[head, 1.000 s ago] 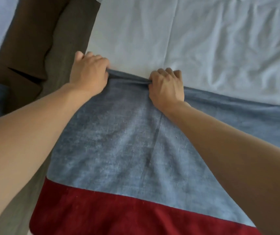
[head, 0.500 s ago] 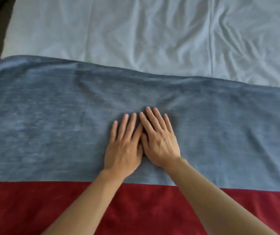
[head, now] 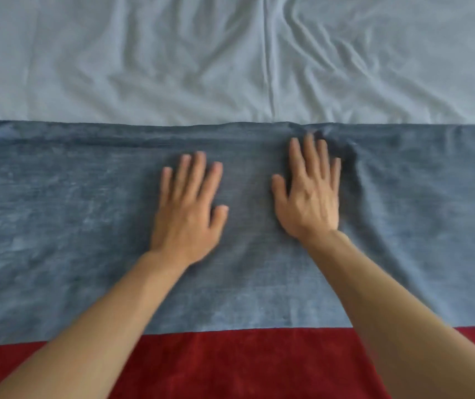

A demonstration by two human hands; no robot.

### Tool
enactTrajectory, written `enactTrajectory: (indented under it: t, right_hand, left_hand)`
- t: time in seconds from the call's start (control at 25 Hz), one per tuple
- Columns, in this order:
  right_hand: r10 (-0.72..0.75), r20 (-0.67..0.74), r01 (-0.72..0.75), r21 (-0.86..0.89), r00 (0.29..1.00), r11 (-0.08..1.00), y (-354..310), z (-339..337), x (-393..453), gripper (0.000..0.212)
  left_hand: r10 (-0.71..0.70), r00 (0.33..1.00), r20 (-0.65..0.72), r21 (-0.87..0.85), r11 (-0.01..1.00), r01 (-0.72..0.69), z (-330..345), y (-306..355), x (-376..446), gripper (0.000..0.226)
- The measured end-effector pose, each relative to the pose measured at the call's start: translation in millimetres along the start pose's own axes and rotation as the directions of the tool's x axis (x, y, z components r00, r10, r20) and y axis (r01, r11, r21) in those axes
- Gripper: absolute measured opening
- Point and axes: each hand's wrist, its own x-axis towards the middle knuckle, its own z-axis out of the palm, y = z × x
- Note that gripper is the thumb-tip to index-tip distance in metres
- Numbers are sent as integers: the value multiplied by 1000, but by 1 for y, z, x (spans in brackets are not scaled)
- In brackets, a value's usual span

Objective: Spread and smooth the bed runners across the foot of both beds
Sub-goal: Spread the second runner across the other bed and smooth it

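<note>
Head view, looking down at a bed. One bed runner (head: 72, 226) lies flat across the whole width of the picture. It has two colour bands: a wide blue-grey band farther from the viewer and one dark red band (head: 244, 364) along the near edge. Beyond the runner's far edge lies one pale, wrinkled bed sheet (head: 173, 59), with one long crease running toward the viewer near its middle.

Two bare hands rest palm down on the blue-grey band, set apart from each other with bare cloth between them. The left hand (head: 187, 208) lies flat with its fingers straight and slightly fanned, the thumb out toward the right. The right hand (head: 309, 194) also lies flat, fingers straight and close together, its fingertips (head: 308, 139) near the runner's far edge. The cloth bunches into small folds just beside the right hand's outer edge. Both forearms reach in from the bottom corners, bare to the frame edge.
</note>
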Motion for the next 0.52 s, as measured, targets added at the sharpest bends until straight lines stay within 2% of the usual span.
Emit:
enactTrajectory:
  t: [0.08,0.2,0.36,0.44,0.52]
  right_hand:
    - [-141,-5,141,93,990,986,-13,3,-13,59]
    - [-171,70,169,40,983,985,26,1,-31,60]
    - [101,29,-97,-113,994,989,137,-20,-33,70]
    - [199,36,-192,-132,979,972,177,-33,-35,71]
    - [264,18,-262,-91,964,961,194,-44,-38,72]
  left_hand:
    - [137,991,10,-16,990,-137,13,59,11,65]
    - [153,987,53,27,988,-155,27,72,11,63]
    - [-41,997,71,114,993,32,24,4,8,71]
    - [-120,988,96,127,986,107,15,-20,5,71]
    - [-162,983,90,100,983,153,9,-13,4,72]
